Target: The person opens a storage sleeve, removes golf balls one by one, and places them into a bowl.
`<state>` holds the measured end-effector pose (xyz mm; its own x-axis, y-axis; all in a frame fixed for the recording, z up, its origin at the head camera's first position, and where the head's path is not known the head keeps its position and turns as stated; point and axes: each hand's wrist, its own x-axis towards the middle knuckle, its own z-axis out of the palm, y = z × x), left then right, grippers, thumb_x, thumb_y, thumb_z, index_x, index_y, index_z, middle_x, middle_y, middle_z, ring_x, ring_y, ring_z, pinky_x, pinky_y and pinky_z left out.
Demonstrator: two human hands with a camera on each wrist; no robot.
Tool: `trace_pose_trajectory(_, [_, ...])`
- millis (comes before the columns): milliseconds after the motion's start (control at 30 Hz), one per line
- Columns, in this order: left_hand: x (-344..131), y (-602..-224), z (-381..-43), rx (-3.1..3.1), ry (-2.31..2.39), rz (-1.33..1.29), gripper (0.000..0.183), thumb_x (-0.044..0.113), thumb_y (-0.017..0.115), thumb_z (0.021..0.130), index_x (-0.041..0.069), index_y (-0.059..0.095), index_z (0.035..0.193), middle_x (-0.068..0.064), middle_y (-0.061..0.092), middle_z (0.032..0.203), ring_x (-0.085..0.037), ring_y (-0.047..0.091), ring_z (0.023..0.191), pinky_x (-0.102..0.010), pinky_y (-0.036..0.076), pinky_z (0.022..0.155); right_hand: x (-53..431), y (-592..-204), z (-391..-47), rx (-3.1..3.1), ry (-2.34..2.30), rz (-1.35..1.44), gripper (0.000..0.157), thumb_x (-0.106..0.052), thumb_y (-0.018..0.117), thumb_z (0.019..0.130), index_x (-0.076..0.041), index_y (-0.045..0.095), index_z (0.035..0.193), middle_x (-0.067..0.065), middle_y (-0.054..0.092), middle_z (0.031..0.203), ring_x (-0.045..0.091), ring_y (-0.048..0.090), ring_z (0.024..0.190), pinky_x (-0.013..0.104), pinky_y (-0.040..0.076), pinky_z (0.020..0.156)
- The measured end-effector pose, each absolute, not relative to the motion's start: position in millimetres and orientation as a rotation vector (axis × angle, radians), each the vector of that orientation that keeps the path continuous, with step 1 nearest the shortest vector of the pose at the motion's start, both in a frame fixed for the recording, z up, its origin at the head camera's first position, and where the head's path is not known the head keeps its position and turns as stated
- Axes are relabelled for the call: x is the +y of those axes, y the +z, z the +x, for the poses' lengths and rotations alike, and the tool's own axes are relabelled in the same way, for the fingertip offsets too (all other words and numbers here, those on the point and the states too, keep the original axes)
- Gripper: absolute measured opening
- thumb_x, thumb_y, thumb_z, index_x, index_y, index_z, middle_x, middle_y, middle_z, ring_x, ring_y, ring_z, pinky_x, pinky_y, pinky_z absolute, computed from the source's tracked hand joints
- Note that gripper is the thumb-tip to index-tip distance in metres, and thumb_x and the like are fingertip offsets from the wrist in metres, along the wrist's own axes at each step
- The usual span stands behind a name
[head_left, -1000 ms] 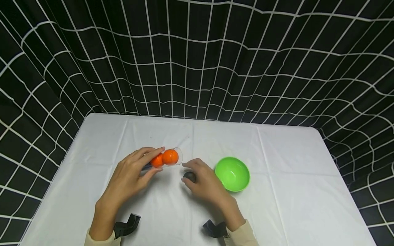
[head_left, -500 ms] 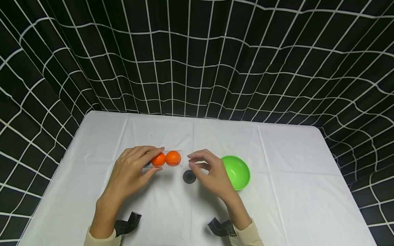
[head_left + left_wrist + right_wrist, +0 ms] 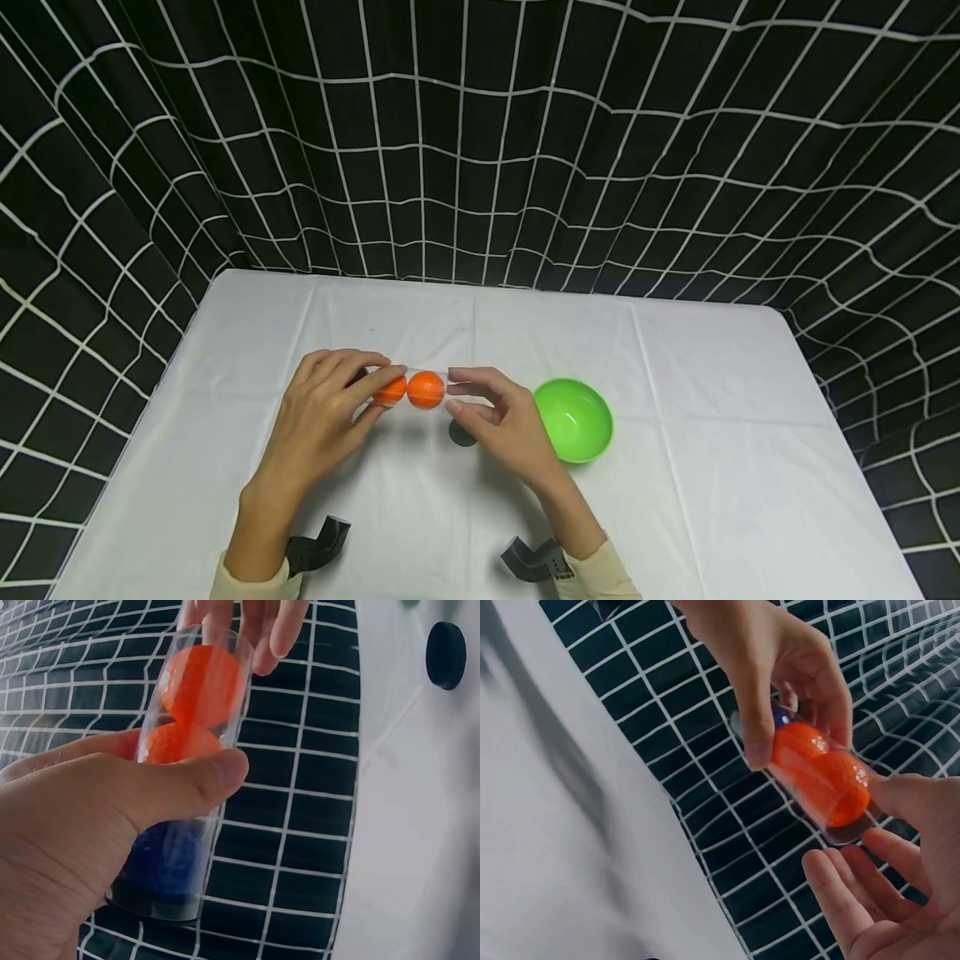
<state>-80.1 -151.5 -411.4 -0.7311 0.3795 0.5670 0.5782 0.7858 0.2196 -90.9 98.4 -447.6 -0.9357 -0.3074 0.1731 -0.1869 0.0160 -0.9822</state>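
My left hand (image 3: 318, 417) grips a clear tube (image 3: 229, 735) round its middle, thumb on one side and fingers on the other. Two orange balls (image 3: 426, 390) sit in the tube towards its right end in the head view. Behind them, partly covered by the hand, is a dark blue ball (image 3: 161, 859) near the tube's black end. My right hand (image 3: 510, 425) is at the tube's right end, fingers loosely bent and spread around the rim. A round black cap (image 3: 462, 433) lies on the table just below the right fingertips, partly hidden by them.
A green bowl (image 3: 573, 421) stands on the white-covered table (image 3: 735, 467), right beside the right hand. Dark curtains (image 3: 480, 167) with a white grid enclose the table's back and sides. Black mounts (image 3: 532, 560) are worn on both wrists.
The right hand has let go of the black cap on the table and moved up to the tube's right end. The tube has turned to lie more level in the head view.
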Motion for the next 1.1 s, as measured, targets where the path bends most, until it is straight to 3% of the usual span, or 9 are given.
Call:
trace_pose_trajectory(200, [-151.7,-409.3,-80.4,-2.467,-0.498,-0.707,0.040,0.016,0.085,0.080,0.025,0.074,0.117,0.001,0.071,0.113,-0.020,0.065,0.108,-0.040,0.044,0.101,96.6,-448.1,-90.4,2.143,-2.084,-0.479,0.040,-0.006,0.073,0.090,-0.009,0.065,0.130,0.013,0.063,0.131,0.013,0.069,0.112,0.029,0.061,0.089])
trace_pose_trajectory(367, [-152.9,-409.2,-80.9,-2.475,-0.500,-0.702,0.044,0.018,0.086,0.078,0.024,0.073,0.120,0.001,0.071,0.116,-0.020,0.064,0.111,-0.040,0.043,0.102,96.4,-445.7,-90.0,2.121,-2.075,-0.440,0.042,-0.011,0.074,0.091,-0.014,0.064,0.132,0.012,0.067,0.130,0.018,0.072,0.109,0.029,0.062,0.088])
trace_pose_trajectory(667, [-154.2,-411.7,-83.0,-2.470,-0.597,-0.702,0.045,0.025,0.087,0.078,0.024,0.073,0.121,0.001,0.071,0.116,-0.020,0.064,0.112,-0.040,0.043,0.103,98.5,-438.1,-89.1,2.087,-2.162,-0.445,0.044,-0.002,0.074,0.089,-0.003,0.061,0.131,0.019,0.065,0.129,0.013,0.070,0.111,0.029,0.062,0.088])
trace_pose_trajectory(1100, [-159.7,-419.0,-84.0,-2.538,-0.720,-0.652,0.050,0.033,0.086,0.080,0.026,0.071,0.127,0.002,0.070,0.119,-0.022,0.066,0.110,-0.043,0.052,0.096,127.7,-428.1,-88.5,2.188,-2.137,-0.312,0.040,-0.006,0.075,0.089,-0.009,0.065,0.128,0.001,0.068,0.123,0.011,0.067,0.112,0.019,0.060,0.081])
